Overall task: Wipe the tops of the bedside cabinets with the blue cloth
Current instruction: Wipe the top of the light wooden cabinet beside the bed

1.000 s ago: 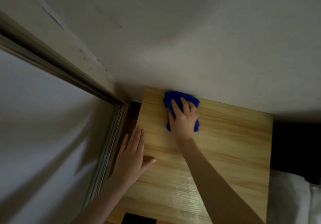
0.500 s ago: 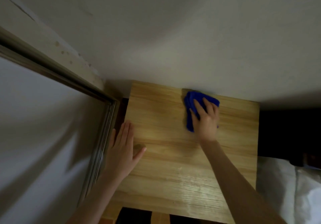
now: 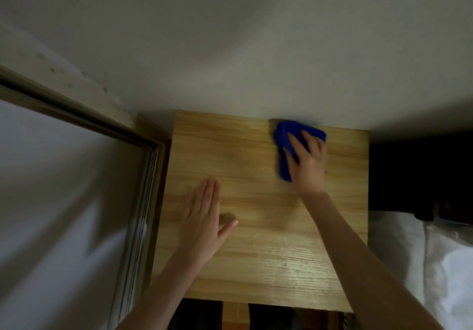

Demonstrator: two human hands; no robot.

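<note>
A light wooden bedside cabinet top [image 3: 256, 227] stands against the white wall. The blue cloth [image 3: 286, 137] lies bunched at the top's back edge, right of centre, touching the wall. My right hand [image 3: 307, 160] lies on the cloth with fingers spread and presses it onto the wood; part of the cloth is hidden beneath the palm. My left hand [image 3: 202, 219] rests flat on the left part of the top, fingers straight and together, thumb out to the right.
A sliding door frame [image 3: 138, 201] with a pale panel runs along the cabinet's left side. White bedding [image 3: 422, 265] lies to the right, with a dark gap [image 3: 414, 171] behind it. Dark openings show below the cabinet's front edge.
My right hand has slid the blue cloth rightward along the back edge, from the back left corner to right of centre. My left hand has moved a little inward from the left edge.
</note>
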